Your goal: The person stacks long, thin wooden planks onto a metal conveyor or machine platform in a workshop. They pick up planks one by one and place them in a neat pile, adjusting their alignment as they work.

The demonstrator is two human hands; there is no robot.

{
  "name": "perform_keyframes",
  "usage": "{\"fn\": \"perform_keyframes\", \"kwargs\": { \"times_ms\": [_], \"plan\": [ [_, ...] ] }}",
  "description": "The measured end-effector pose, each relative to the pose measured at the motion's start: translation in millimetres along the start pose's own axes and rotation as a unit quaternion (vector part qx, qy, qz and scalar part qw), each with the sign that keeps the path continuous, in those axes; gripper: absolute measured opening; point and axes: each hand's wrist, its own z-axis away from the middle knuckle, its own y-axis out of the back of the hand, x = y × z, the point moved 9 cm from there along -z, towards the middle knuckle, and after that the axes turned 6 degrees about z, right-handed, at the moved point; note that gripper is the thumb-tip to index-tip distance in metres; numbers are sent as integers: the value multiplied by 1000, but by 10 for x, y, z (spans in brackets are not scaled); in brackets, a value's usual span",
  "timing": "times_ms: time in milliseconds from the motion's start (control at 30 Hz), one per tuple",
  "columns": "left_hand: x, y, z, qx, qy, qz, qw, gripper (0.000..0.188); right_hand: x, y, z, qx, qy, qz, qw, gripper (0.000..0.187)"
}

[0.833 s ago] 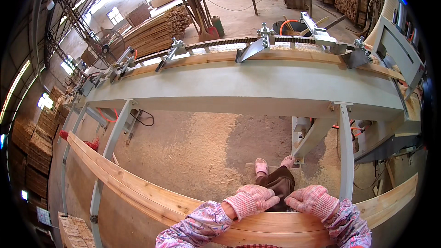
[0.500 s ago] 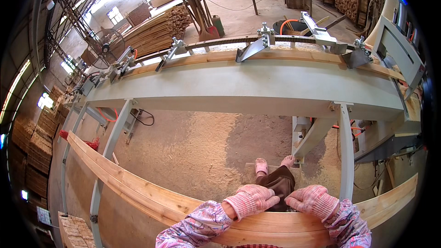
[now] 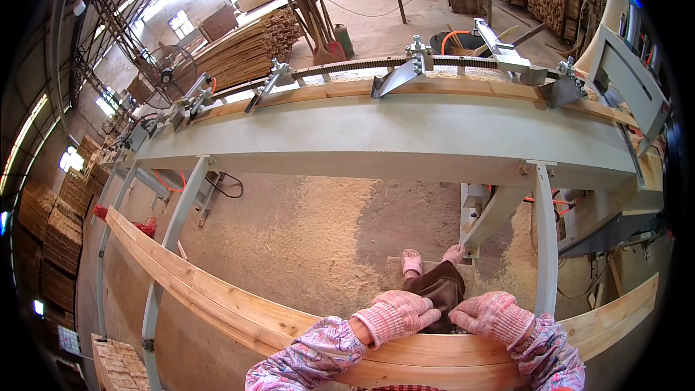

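My left hand, in a pink-and-white knitted glove, rests at the far edge of the long pale wooden boards lying across in front of me. Its fingers are loosely bent and point right, with the wrist over the wood. My right hand, gloved alike, lies opposite with fingers pointing left. Both are open, and nothing shows in them. Only a small gap parts the fingertips, above my dark trouser leg. The undersides of the fingers are hidden. Patterned sleeves cover both forearms.
Beyond stands a long grey machine bed on metal legs. A wooden strip lies along it under metal clamps. Sawdust covers the floor. Stacked timber and a fan stand behind, with more wood at lower left.
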Motion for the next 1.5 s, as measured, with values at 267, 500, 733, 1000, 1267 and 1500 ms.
{"fn": "perform_keyframes", "kwargs": {
  "times_ms": [267,500,733,1000,1267,1500],
  "plan": [
    [-6,3,-4,2,-1,3,1000,31,-23,9,17,-8,-1,4,1000,49],
    [-12,10,-17,-16,12,9,1000,29,-29,24,24,10,10,-7,1000,47],
    [-40,-33,-16,-27,21,19,999,30,-75,79,53,12,4,-3,1000,44],
    [-13,7,-13,-17,13,15,1000,30,-72,75,60,25,18,-1,1000,44],
    [-27,-26,-15,-21,16,14,1000,29,-39,30,18,12,4,14,1000,45],
    [-38,-15,-28,-48,46,24,997,29,-57,59,50,0,-5,1,1000,46]
  ]
}}
